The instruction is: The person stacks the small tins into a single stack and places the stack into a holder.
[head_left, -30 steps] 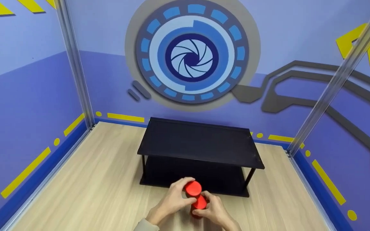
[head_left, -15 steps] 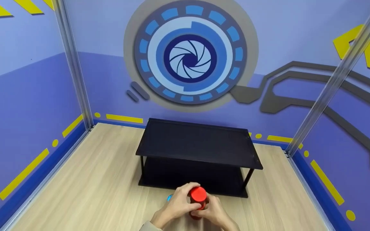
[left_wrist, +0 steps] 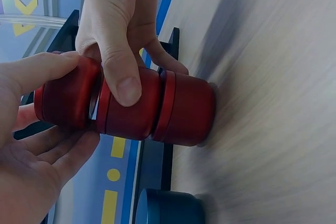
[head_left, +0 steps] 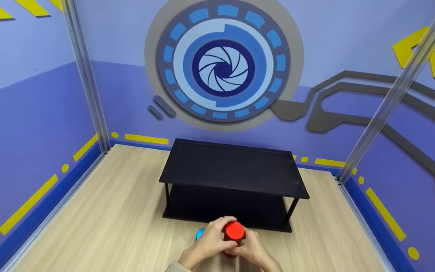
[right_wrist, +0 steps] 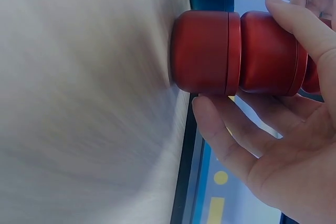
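Three small red canisters with lids stand in a column in front of the black shelf [head_left: 227,166]. My left hand [head_left: 209,238] holds the top canister [left_wrist: 68,95] between thumb and fingers, right at the middle one's lid, with a thin slit showing between the two. My right hand [head_left: 254,250] grips the middle canister [right_wrist: 268,53], its thumb across the side. The bottom canister [right_wrist: 202,53] stands on the wooden table, the middle one on its lid. In the head view the hands hide much of the lower two. A blue canister [left_wrist: 170,208] stands beside the column.
The two-tier black shelf stands just behind the hands, its lower board [head_left: 195,200] close to the fingers. The pale wooden table [head_left: 115,211] extends to both sides. Blue-violet printed walls [head_left: 28,124] and metal posts [head_left: 85,68] enclose it.
The left hand has moved right and slightly down, bringing the top canister over the middle one, whose lid was partly uncovered before. The blue canister has come into view left of that hand.
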A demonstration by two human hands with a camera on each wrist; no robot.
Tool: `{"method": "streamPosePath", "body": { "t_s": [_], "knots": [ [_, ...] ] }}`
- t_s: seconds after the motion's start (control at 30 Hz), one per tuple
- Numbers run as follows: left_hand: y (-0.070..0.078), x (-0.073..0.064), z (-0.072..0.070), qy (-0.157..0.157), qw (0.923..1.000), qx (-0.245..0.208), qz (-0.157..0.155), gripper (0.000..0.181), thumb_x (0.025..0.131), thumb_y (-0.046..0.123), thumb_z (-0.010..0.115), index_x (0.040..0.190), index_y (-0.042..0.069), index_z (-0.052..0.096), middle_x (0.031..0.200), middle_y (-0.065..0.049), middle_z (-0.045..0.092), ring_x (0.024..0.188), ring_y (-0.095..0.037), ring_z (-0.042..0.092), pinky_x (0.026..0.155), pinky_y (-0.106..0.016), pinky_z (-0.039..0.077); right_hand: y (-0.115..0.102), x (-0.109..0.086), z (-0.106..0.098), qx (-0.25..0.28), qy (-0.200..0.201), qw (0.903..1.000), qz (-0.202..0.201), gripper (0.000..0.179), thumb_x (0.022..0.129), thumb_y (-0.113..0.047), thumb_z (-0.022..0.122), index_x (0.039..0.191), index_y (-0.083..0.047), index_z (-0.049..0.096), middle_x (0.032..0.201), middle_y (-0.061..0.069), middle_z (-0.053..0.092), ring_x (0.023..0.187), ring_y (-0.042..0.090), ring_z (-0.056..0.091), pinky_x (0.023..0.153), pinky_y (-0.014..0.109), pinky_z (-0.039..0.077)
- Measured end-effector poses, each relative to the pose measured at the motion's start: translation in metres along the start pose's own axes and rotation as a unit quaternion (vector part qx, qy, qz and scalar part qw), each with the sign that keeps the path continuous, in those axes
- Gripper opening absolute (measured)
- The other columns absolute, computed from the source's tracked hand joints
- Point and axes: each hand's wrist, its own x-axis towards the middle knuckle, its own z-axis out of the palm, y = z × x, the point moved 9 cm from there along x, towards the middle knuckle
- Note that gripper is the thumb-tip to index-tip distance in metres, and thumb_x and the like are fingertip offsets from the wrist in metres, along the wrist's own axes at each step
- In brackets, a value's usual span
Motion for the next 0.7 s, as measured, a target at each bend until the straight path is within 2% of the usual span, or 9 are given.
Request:
{"method": "streamPosePath", "body": {
  "t_s": [0.3,0.5,0.6,0.7],
  "knots": [
    [0.0003,-0.0019,-0.0002,0.003,1.0000,0.005,0.000,0.060,0.070,0.020,0.080,0.125,0.013,0.059,0.120,-0.003,0.066,0.120,-0.034,0.058,0.098,-0.046,0.049,0.0015,0.0000,0.0008,-0.002,-0.010,0.9999,0.008,0.051,0.068,-0.020,0.083,0.112,-0.005,0.064,0.102,0.008,0.072,0.087,0.004,0.063,0.077,0.022,0.053],
    [0.0000,-0.0042,-0.0001,-0.005,0.9999,0.006,-0.009,0.059,0.071,0.020,0.079,0.126,0.016,0.058,0.119,-0.003,0.066,0.113,-0.026,0.061,0.092,-0.035,0.052,0.0007,0.0002,0.0001,-0.009,-0.008,0.9999,0.010,0.052,0.067,-0.020,0.083,0.113,-0.005,0.064,0.102,0.008,0.072,0.089,0.005,0.064,0.078,0.022,0.052],
    [-0.0009,-0.0057,0.0013,-0.010,0.9998,0.008,-0.012,0.059,0.072,0.021,0.079,0.126,0.015,0.058,0.121,-0.004,0.065,0.114,-0.028,0.061,0.093,-0.037,0.052,0.0008,-0.0009,0.0004,-0.011,-0.004,0.9999,0.010,0.053,0.067,-0.021,0.083,0.112,-0.003,0.064,0.102,0.009,0.072,0.089,0.006,0.064,0.078,0.022,0.052],
    [-0.0015,-0.0058,0.0017,-0.011,0.9998,0.008,-0.013,0.059,0.072,0.022,0.079,0.127,0.015,0.057,0.123,-0.006,0.064,0.121,-0.036,0.057,0.097,-0.047,0.050,0.0013,-0.0011,0.0008,-0.012,-0.003,0.9999,0.008,0.053,0.067,-0.021,0.083,0.112,-0.003,0.064,0.103,0.010,0.072,0.090,0.007,0.064,0.079,0.022,0.053]
  ]
}}
